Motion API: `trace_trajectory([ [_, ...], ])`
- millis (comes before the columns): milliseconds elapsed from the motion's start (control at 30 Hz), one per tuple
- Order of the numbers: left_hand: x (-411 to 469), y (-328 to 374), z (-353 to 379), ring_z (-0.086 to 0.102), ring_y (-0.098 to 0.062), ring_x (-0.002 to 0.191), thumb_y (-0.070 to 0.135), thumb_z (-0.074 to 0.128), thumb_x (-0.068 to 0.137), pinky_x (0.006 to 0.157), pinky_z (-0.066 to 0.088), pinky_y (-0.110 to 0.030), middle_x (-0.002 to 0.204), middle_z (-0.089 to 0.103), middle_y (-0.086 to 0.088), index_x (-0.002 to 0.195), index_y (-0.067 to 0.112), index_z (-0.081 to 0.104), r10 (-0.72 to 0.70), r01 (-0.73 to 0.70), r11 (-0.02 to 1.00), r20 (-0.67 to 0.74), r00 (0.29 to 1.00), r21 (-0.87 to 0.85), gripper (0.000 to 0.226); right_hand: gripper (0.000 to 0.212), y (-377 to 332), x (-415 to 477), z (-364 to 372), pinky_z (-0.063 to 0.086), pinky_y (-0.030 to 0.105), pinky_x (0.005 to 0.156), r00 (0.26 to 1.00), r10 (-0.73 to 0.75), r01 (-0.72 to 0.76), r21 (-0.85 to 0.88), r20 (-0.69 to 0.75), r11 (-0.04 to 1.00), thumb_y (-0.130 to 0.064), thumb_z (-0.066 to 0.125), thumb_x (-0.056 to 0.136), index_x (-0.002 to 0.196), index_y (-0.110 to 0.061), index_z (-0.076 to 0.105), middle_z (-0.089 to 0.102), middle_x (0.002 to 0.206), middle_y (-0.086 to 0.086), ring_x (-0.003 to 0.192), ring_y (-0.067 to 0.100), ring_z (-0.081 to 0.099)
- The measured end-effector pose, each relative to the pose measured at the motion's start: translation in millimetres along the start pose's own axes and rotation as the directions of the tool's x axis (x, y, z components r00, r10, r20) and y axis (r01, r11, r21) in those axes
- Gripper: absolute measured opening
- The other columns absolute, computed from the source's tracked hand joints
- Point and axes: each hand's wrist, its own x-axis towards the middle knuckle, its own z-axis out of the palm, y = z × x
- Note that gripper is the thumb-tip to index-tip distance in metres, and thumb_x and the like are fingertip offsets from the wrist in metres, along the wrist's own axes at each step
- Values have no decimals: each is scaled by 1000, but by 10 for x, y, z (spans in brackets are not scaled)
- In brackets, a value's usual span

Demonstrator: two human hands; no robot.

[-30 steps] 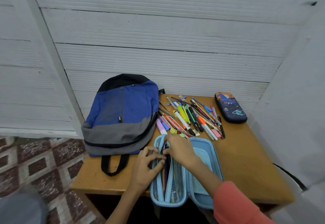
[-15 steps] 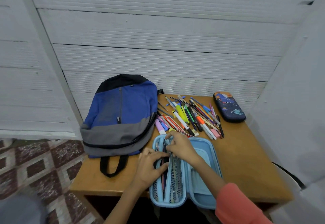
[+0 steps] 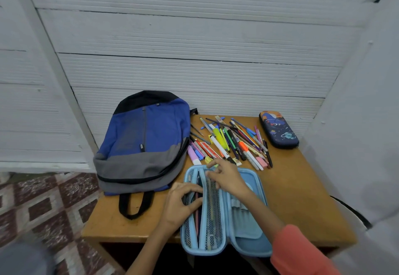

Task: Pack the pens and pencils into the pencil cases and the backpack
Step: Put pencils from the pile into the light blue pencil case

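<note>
Lying just beyond right hand [image 3: 226,177], heap of coloured pens and pencils [image 3: 233,143] on wooden counter [image 3: 302,199], long axes running away; its fingers [image 3: 216,173] apart, empty. Left hand [image 3: 181,203] pinches mesh pocket [image 3: 212,205] of open light-blue fabric pencil case [image 3: 248,238].

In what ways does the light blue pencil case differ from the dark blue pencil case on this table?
The light blue pencil case lies open at the near edge of the table; the dark blue pencil case lies closed near the far right corner. The light blue one is plain with pens inside; the dark one has a space print. The left hand and right hand touch the light blue one, not the dark one. Both are oblong.
</note>
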Motion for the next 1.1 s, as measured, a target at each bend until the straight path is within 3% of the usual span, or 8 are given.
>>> trace_trajectory([
  [67, -18, 0, -45, 58, -10, 92, 28, 71, 76, 79, 42, -16, 97, 68, 15, 91, 33, 72, 20, -23, 996, -45, 999, -81, 16, 8, 121, 59, -154, 46, 25, 49, 992, 33, -30, 23, -119, 999, -18, 66, 90, 97, -20, 62, 61, 68, 0, 53, 12, 56],
  [167, -40, -46, -51, 61, -14, 83, -7, 68, 78, 76, 46, -17, 97, 64, 9, 91, 25, 73, 15, -31, 988, -107, 994, -151, 35, 5, 368, 156, -453, 51, 32, 65, 926, 96, -74, 73, -364, 995, -14, 65, 91, 95, -15, 65, 64, 81, -1, 72, 17, 61],
  [300, -40, -85, -41, 62, -17, 82, -12, 67, 78, 78, 49, -23, 97, 63, 6, 89, 29, 72, 13, -35, 987, -140, 990, -155, 43, 13, 671, 233, -838, 38, 26, 59, 833, 162, -197, -10, -529, 980, -12, 62, 91, 102, -6, 67, 63, 90, 5, 81, 19, 56],
  [567, -35, -27, -53, 62, -15, 85, 8, 67, 75, 77, 48, -19, 95, 64, 8, 88, 31, 73, -1, -23, 986, -137, 991, -166, 27, 20, 950, 464, -1178, 41, 29, 65, 784, 263, -376, -94, -562, 922, -16, 58, 94, 102, -3, 71, 71, 98, 15, 80, 23, 59],
  [833, -7, -54, -60, 62, -16, 86, 9, 67, 75, 76, 48, -20, 94, 64, 7, 85, 26, 73, 9, -31, 987, -139, 990, -155, 21, 25, 906, 672, -1136, 47, 33, 67, 792, 278, -464, -241, -543, 852, -23, 58, 96, 113, -10, 68, 69, 103, 13, 89, 26, 63],
  [1000, -15, -38, -65, 62, -17, 86, 22, 64, 74, 75, 48, -20, 94, 64, 5, 86, 22, 73, 14, -40, 983, -141, 990, -177, 15, 21, 886, 690, -1119, 44, 31, 64, 796, 256, -483, -321, -549, 814, -22, 56, 96, 110, -10, 68, 69, 103, 13, 88, 25, 62],
  [1100, -20, -47, -66, 62, -16, 86, 15, 66, 74, 78, 48, -20, 94, 63, 7, 86, 22, 73, 9, -33, 984, -139, 990, -177, 15, 19, 886, 695, -1121, 46, 33, 66, 780, 247, -486, -307, -575, 818, -19, 56, 95, 105, -9, 68, 69, 101, 13, 89, 27, 62],
])
